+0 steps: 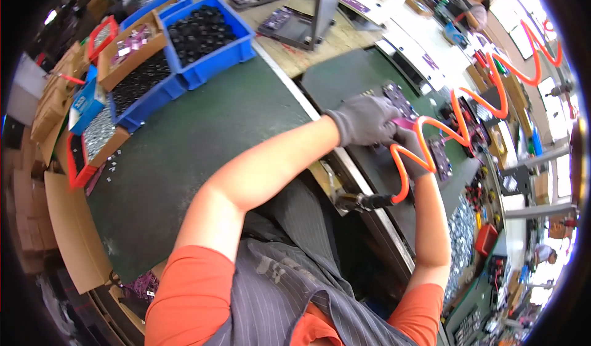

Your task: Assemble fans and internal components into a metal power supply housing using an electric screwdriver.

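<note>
Both hands wear grey gloves and meet over the dark green worktop right of centre. My left hand (367, 121) is closed, its fingertips at a small purple piece (403, 123) whose kind I cannot make out. My right hand (412, 151) is close beside it, fingers curled in toward the same spot and partly hidden by an orange coiled hose (425, 119). Just beyond the left hand lies a dark assembly with small round parts (400, 100). A similar dark assembly (439, 159) lies right of my right hand.
Blue bins (209, 60) of black parts stand at the upper left, beside a cardboard box (132, 49) of purple parts. The hose ends in a black fitting (375, 201) near the bench edge. Silver pieces (462, 235) are heaped at the right. Another person (473, 7) is at the far right.
</note>
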A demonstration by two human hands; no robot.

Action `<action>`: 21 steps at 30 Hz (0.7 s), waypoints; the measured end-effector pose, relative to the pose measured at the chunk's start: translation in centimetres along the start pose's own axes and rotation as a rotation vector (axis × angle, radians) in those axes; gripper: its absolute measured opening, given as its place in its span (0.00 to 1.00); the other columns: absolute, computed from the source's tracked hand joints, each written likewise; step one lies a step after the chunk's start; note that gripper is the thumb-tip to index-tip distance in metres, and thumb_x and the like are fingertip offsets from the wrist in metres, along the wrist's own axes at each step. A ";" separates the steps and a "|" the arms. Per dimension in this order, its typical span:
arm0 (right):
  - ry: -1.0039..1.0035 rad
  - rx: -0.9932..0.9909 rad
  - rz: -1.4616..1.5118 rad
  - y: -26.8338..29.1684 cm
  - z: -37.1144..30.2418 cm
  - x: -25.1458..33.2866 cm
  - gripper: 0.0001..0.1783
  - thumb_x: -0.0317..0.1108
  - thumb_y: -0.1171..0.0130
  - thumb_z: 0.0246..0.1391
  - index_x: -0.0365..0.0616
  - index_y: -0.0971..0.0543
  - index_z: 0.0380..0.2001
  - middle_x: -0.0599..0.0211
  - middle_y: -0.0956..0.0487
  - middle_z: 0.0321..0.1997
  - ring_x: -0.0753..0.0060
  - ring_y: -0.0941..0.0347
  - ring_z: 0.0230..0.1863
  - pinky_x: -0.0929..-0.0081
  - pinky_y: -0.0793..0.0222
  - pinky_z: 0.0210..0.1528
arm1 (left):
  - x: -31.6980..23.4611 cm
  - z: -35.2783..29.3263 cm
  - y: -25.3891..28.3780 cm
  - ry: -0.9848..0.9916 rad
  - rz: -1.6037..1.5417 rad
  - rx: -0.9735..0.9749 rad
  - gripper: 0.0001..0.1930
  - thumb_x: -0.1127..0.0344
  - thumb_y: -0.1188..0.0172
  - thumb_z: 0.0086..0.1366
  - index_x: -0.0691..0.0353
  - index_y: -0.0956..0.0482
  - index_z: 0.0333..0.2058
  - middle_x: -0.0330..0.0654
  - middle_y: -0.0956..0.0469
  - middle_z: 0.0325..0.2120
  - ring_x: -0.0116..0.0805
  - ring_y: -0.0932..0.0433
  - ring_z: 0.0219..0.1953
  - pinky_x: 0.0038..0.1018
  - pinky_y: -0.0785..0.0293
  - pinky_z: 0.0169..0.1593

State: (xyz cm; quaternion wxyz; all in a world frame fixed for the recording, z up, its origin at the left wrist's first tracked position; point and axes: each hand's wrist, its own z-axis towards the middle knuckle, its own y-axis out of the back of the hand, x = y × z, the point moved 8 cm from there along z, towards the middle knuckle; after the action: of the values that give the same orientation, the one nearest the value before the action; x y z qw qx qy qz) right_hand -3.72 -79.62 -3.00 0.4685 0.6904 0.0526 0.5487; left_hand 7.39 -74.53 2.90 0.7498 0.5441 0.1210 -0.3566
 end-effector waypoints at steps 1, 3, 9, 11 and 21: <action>-0.060 -0.010 -0.079 -0.1 -0.3 -2.7 0.13 0.30 0.45 0.49 0.39 0.24 0.40 0.54 0.24 0.39 0.57 0.30 0.46 0.62 0.36 0.51 | -0.2 0.3 -0.6 -0.028 -0.008 -0.031 0.15 0.57 0.48 0.58 0.58 0.22 0.38 0.49 0.24 0.35 0.48 0.24 0.40 0.38 0.29 0.45; 0.064 -0.004 -0.157 0.0 -0.3 2.8 0.18 0.26 0.45 0.45 0.39 0.24 0.43 0.56 0.24 0.42 0.57 0.30 0.48 0.63 0.37 0.55 | -0.5 0.0 -0.7 -0.041 -0.057 -0.045 0.16 0.56 0.46 0.55 0.59 0.22 0.39 0.51 0.23 0.37 0.47 0.24 0.42 0.38 0.29 0.47; 0.181 0.044 -0.604 0.1 -0.4 3.3 0.18 0.32 0.38 0.38 0.41 0.22 0.37 0.50 0.23 0.42 0.49 0.28 0.42 0.59 0.32 0.44 | 1.0 -0.1 -1.8 0.156 -0.214 -0.156 0.16 0.59 0.46 0.57 0.61 0.23 0.41 0.50 0.24 0.38 0.48 0.27 0.45 0.37 0.34 0.52; 0.051 0.140 -0.572 -0.2 0.6 4.7 0.19 0.35 0.37 0.37 0.41 0.22 0.37 0.49 0.23 0.42 0.49 0.28 0.41 0.59 0.33 0.43 | 1.7 -0.1 -2.0 0.187 -0.246 -0.168 0.16 0.60 0.46 0.58 0.62 0.23 0.41 0.50 0.25 0.38 0.49 0.27 0.45 0.37 0.34 0.51; -0.084 -0.034 -0.550 1.1 -0.1 4.0 0.12 0.37 0.38 0.37 0.42 0.19 0.25 0.54 0.22 0.24 0.51 0.24 0.32 0.59 0.29 0.36 | 1.1 -0.2 -1.3 0.223 -0.308 -0.166 0.15 0.62 0.47 0.60 0.63 0.23 0.42 0.51 0.25 0.39 0.50 0.27 0.44 0.37 0.32 0.48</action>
State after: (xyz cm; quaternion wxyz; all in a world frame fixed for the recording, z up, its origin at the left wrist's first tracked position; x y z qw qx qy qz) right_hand -2.72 -77.81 0.57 0.6132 0.6645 0.2092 0.3725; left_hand 7.37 -74.99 1.30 0.7107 0.4915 0.3139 -0.3936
